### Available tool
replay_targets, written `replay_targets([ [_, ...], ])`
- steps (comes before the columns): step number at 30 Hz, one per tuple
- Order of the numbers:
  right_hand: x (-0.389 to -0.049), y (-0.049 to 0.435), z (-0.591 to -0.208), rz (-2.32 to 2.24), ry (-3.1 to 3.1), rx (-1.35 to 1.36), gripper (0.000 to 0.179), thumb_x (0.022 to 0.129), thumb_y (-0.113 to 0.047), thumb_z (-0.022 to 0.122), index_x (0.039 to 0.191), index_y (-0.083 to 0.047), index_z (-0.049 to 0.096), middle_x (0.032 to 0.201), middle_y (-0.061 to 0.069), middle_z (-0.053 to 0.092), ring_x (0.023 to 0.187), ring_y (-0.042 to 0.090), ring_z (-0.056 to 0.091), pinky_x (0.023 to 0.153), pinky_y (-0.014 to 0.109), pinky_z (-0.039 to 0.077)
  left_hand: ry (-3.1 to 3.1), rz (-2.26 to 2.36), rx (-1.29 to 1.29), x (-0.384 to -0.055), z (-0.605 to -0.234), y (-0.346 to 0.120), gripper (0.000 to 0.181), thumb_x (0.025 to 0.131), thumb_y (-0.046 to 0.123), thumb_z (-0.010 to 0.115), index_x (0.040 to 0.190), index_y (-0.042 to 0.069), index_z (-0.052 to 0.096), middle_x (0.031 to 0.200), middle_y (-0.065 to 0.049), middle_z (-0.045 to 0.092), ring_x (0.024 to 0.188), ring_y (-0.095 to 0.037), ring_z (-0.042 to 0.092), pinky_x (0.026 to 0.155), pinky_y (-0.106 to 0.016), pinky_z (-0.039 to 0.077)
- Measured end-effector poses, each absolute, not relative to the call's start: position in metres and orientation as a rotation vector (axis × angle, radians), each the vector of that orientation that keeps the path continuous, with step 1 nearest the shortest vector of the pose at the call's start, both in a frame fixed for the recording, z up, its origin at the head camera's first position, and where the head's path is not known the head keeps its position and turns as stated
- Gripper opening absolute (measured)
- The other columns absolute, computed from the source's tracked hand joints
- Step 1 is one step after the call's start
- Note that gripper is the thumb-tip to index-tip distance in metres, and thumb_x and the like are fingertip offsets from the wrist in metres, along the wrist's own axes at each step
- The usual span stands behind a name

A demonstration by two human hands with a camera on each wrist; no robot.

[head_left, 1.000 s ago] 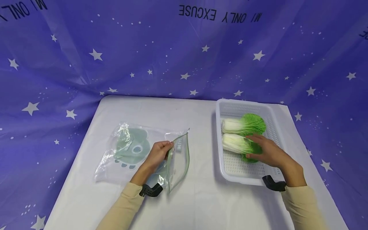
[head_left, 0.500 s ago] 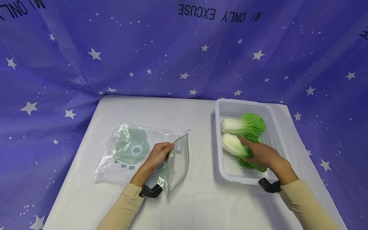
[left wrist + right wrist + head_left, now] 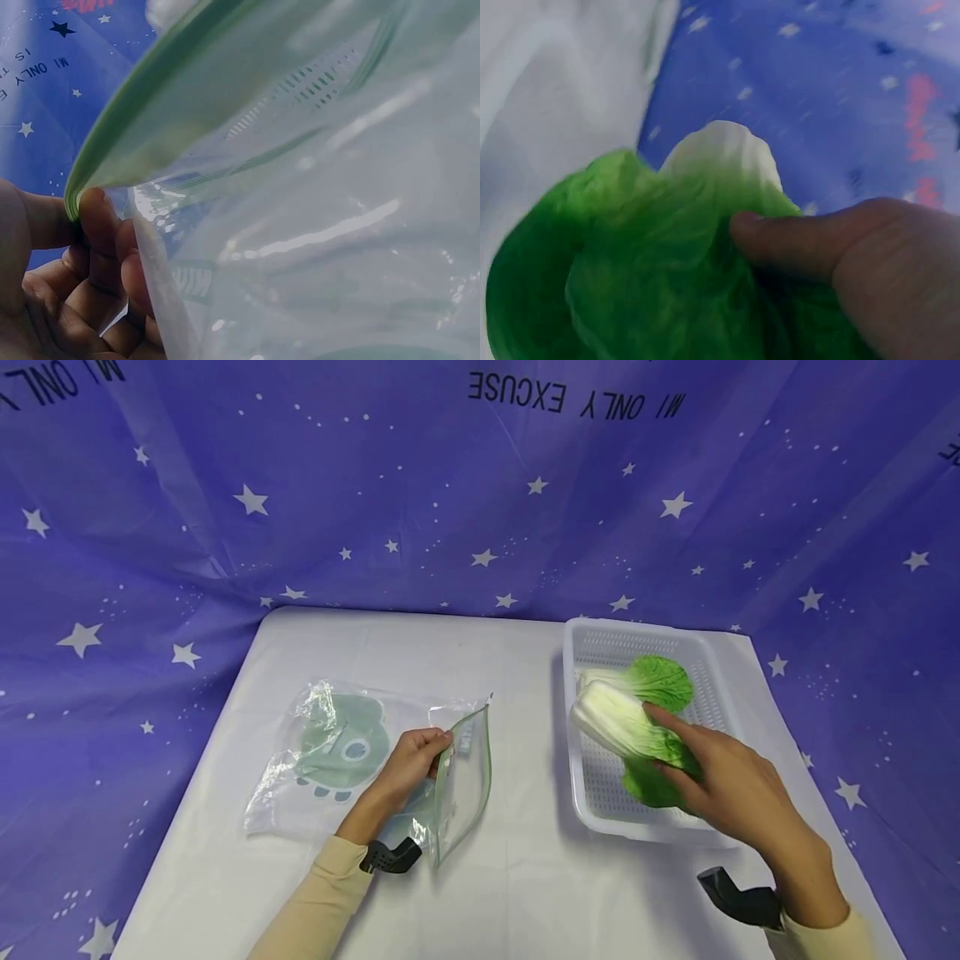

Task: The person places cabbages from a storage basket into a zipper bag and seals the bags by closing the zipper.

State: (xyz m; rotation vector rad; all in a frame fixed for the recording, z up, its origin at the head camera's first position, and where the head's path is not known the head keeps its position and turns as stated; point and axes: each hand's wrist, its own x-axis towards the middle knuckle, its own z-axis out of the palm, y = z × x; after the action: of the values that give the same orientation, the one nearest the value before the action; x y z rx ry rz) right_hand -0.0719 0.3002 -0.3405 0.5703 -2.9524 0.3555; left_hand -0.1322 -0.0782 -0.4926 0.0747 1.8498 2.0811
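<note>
My left hand [image 3: 411,762] pinches the green-edged mouth of a clear zip bag [image 3: 345,739], thumb over the rim. The bag lies on its side with a green cartoon print, its mouth gaping to the right. Up close in the left wrist view, fingers curl at the green zip strip [image 3: 112,127]. My right hand [image 3: 738,781] grips a napa cabbage [image 3: 611,718] by its leafy end, white base pointing left and raised over the basket. The right wrist view shows the thumb [image 3: 780,236] pressed on its green leaves [image 3: 667,262]. A second napa cabbage [image 3: 663,681] lies behind, partly covered.
The white perforated basket [image 3: 652,831] stands at the right of the white-covered table [image 3: 517,877]. A purple star-printed cloth [image 3: 420,485] hangs behind and at both sides. Table surface shows between the bag and the basket.
My right hand has closed on the front napa cabbage and lifted it off the basket floor, its base tipping up over the rear one. The left hand and bag have barely moved.
</note>
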Motion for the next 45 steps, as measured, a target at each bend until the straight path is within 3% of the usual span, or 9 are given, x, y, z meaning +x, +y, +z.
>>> replay_targets([
  [1,-0.068,0.295,-0.337,0.426,-2.947,0.594,0.075,0.085,-0.025,0.078,0.150,-0.027,0.041,0.089,0.005,0.066,0.071,0.019,0.060,0.054,0.041,0.045,1.850,2.081,0.076,-0.132,-0.492,-0.078,0.038,0.104,0.020,0.052,0.071,0.002,0.053,0.061,-0.001,0.044,0.053,-0.011,0.044,0.051,-0.024,0.039],
  [6,-0.047,0.259,-0.336,0.858,-2.955,0.747,0.065,0.091,-0.025,0.073,0.148,-0.026,0.044,0.101,-0.004,0.068,0.079,0.004,0.059,0.069,0.035,0.050,1.862,2.082,0.080,-0.132,-0.489,-0.078,0.035,0.103,0.018,0.052,0.073,0.001,0.055,0.062,-0.001,0.045,0.055,-0.010,0.045,0.051,-0.024,0.041],
  [8,-0.039,0.242,-0.344,1.040,-2.953,0.789,0.059,0.093,-0.025,0.070,0.147,-0.024,0.045,0.122,-0.002,0.065,0.097,0.008,0.063,0.079,0.035,0.052,1.869,2.080,0.089,-0.132,-0.488,-0.078,0.034,0.103,0.018,0.052,0.074,0.000,0.055,0.062,-0.001,0.045,0.055,-0.010,0.046,0.051,-0.023,0.041],
  [13,-0.034,0.199,-0.378,1.504,-2.964,0.703,0.053,0.098,-0.031,0.063,0.146,-0.017,0.047,0.138,-0.002,0.055,0.121,0.016,0.055,0.098,0.038,0.046,1.889,2.076,0.121,-0.131,-0.487,-0.078,0.035,0.103,0.019,0.052,0.072,0.003,0.056,0.061,-0.001,0.045,0.054,-0.011,0.045,0.050,-0.024,0.041],
  [16,-0.039,0.181,-0.400,1.651,-3.000,0.554,0.053,0.099,-0.033,0.061,0.146,-0.014,0.046,0.139,0.001,0.054,0.125,0.018,0.051,0.102,0.044,0.041,1.914,2.103,0.110,-0.131,-0.486,-0.078,0.037,0.103,0.020,0.053,0.071,0.003,0.056,0.059,-0.001,0.045,0.052,-0.011,0.045,0.050,-0.026,0.040],
  [25,-0.045,0.172,-0.427,1.337,-3.090,0.536,0.048,0.094,-0.026,0.067,0.136,-0.005,0.056,0.122,0.010,0.065,0.114,0.026,0.060,0.093,0.049,0.047,1.942,2.189,0.052,-0.132,-0.484,-0.082,0.039,0.103,0.017,0.053,0.066,0.003,0.050,0.055,0.001,0.040,0.049,-0.011,0.041,0.048,-0.025,0.036],
  [30,-0.046,0.158,-0.421,0.908,-3.113,0.696,0.056,0.088,-0.029,0.074,0.136,-0.007,0.056,0.107,0.011,0.071,0.092,0.027,0.068,0.074,0.044,0.054,2.054,2.073,0.180,-0.129,-0.476,-0.079,0.041,0.102,0.018,0.055,0.066,-0.001,0.049,0.053,0.000,0.037,0.047,-0.012,0.035,0.047,-0.025,0.029],
  [39,-0.058,0.138,-0.413,0.411,-2.974,0.725,0.054,0.079,-0.033,0.083,0.126,-0.015,0.064,0.083,0.002,0.070,0.069,0.023,0.066,0.049,0.037,0.048,2.167,1.925,0.331,-0.123,-0.461,-0.071,0.038,0.102,0.020,0.056,0.068,0.002,0.055,0.053,0.003,0.037,0.047,-0.011,0.033,0.046,-0.024,0.026],
  [45,-0.069,0.130,-0.411,0.391,-2.914,0.722,0.050,0.079,-0.034,0.083,0.121,-0.014,0.067,0.077,0.002,0.068,0.063,0.025,0.064,0.046,0.037,0.046,2.129,1.915,0.425,-0.118,-0.449,-0.068,0.039,0.102,0.020,0.055,0.067,0.003,0.052,0.051,0.002,0.037,0.046,-0.011,0.033,0.045,-0.024,0.026],
])
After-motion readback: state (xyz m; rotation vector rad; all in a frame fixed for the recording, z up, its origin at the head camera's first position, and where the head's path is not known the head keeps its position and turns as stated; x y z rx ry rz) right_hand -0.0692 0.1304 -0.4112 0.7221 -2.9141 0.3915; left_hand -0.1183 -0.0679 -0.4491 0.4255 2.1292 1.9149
